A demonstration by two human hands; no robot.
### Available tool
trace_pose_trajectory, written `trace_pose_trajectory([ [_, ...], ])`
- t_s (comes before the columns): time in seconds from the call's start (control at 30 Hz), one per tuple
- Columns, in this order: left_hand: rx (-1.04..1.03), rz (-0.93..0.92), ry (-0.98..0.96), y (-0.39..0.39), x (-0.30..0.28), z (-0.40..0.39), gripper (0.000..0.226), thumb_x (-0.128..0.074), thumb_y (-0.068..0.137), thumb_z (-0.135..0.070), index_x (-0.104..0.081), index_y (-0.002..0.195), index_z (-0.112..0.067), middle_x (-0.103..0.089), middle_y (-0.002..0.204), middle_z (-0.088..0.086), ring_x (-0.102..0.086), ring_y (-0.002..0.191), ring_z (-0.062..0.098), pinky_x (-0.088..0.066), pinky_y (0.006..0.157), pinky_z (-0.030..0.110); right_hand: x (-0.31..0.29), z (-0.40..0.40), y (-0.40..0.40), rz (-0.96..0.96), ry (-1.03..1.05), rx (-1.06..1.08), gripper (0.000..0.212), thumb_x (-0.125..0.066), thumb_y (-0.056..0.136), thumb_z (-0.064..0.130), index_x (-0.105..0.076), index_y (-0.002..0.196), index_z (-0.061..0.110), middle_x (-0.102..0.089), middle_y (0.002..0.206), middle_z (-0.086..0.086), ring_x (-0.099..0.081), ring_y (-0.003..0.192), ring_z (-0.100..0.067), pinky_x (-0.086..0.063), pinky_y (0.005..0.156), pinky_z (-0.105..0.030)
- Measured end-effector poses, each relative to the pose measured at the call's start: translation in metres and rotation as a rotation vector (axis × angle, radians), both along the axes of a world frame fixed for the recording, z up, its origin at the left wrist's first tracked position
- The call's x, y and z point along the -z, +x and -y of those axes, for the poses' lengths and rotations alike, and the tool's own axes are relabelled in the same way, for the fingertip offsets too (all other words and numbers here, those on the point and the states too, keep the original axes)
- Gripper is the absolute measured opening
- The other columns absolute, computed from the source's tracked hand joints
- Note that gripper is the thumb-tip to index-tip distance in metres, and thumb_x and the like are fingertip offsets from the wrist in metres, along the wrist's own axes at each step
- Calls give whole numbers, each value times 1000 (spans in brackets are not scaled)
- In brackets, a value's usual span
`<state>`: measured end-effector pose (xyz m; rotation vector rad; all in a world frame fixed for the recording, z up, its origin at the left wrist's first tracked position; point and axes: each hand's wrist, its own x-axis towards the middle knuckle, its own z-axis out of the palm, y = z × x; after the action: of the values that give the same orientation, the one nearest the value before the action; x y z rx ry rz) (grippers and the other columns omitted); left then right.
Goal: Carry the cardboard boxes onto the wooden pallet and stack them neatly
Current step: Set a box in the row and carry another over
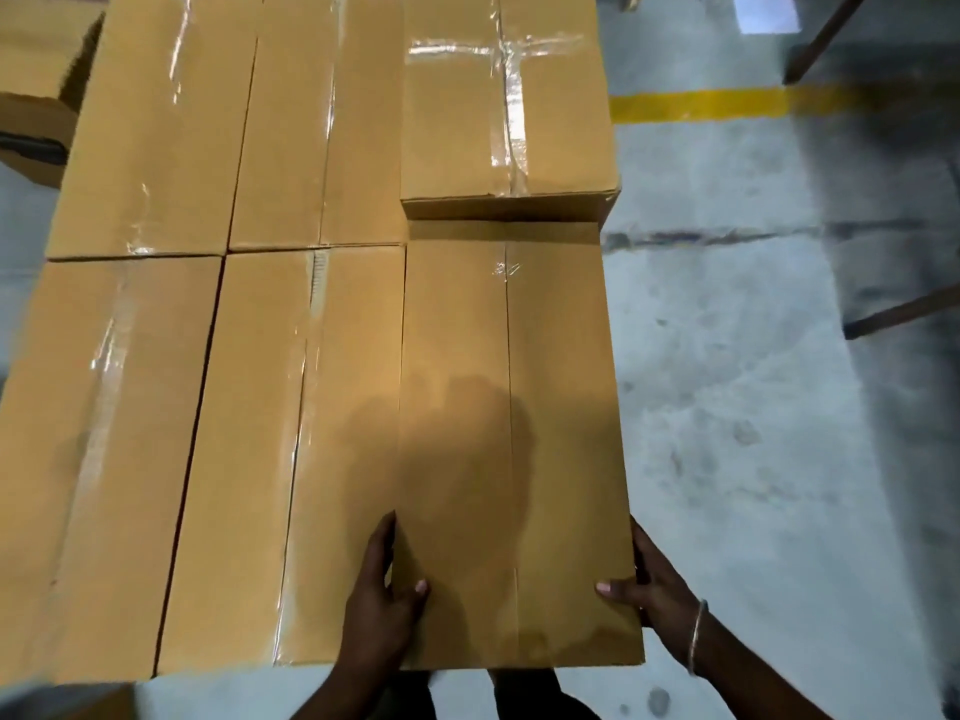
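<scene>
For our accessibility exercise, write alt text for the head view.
Both hands, left hand and right hand, grip the sides of a cardboard box at the near right of a layer of taped boxes. Grey floor with a yellow line lies right.

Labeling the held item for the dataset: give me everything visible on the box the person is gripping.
The held box is plain brown cardboard, long and rectangular, lying flat with its long axis pointing away from the person. A centre seam runs its length under clear tape that glints near the far end. A shadow falls across its near half. The left hand grips its left side and the right hand its right, thumbs on top. It sits at the right of the stack, beside a neighbouring box; its far end meets a higher box.
</scene>
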<state>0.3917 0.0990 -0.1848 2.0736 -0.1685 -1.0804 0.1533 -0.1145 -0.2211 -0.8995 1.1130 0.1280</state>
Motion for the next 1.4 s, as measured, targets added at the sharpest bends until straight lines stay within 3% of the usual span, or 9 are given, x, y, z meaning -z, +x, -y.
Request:
trace_pose_trajectory([
  [0.1,12,23,54,-4,21,3,79,-69,75,-30,-27,130,-68,-42,140,-18,-43,128,13,-41,108,43,24,-4,1,-15,-19,10,114,-96,39,33,-42,140,40,-64,130,6,-67,109,-16,-58,77,-34],
  [0.23,76,141,179,-7,36,3,84,-63,72,-49,-32,148,-35,-41,139,-9,-42,129,25,-33,111,42,35,-5,-2,5,-78,-36,103,-90,55,27,-39,145,36,-58,138,9,-63,116,-12,-57,89,-36],
  [0.37,137,203,205,-7,37,-3,88,-59,74,-55,-26,152,-30,-29,142,-1,-37,131,26,-31,114,49,31,-13,-1,-7,-170,-45,100,-87,63,32,-34,147,44,-52,142,18,-55,126,-13,-50,102,-43],
  [0.57,268,394,310,4,44,-7,72,-42,83,-62,-49,141,-21,-38,148,3,-39,133,32,-33,108,44,32,-1,43,-102,-380,-3,103,-77,58,67,-24,145,54,-44,145,16,-52,124,-18,-47,102,-45],
  [0.87,183,398,179,-6,45,-15,53,-62,94,-24,-48,143,-12,-37,154,-3,-34,141,24,-30,116,44,42,-21,35,-113,-434,14,98,-75,61,63,-28,146,50,-43,145,19,-48,128,-14,-41,109,-47],
  [1.0,252,391,179,-4,47,-20,81,-56,78,-51,-36,150,-20,-25,156,-15,-26,144,22,-22,118,38,43,-17,41,-71,-455,28,94,-74,66,56,-27,147,49,-43,147,17,-48,130,-14,-43,108,-48],
  [1.17,586,405,295,-3,52,-39,140,-61,47,-80,2,157,-22,6,164,-9,0,150,17,-14,119,38,46,-12,50,-157,-552,-18,89,-73,83,44,-18,153,42,-33,155,13,-41,137,-18,-37,113,-45],
  [1.27,773,469,384,-5,55,-54,150,-76,43,-65,11,156,-18,14,164,-5,3,151,19,-21,116,50,35,-39,50,-315,-826,-181,104,-60,72,74,-10,155,34,-17,163,1,-24,147,-24,-30,116,-47],
  [1.4,805,498,387,-4,56,-63,134,-73,54,-53,3,156,-13,8,165,1,-3,151,21,-28,110,59,30,-88,35,-394,-1193,-874,130,-47,43,101,-12,153,43,-3,164,-16,-4,148,-46,-24,103,-71],
])
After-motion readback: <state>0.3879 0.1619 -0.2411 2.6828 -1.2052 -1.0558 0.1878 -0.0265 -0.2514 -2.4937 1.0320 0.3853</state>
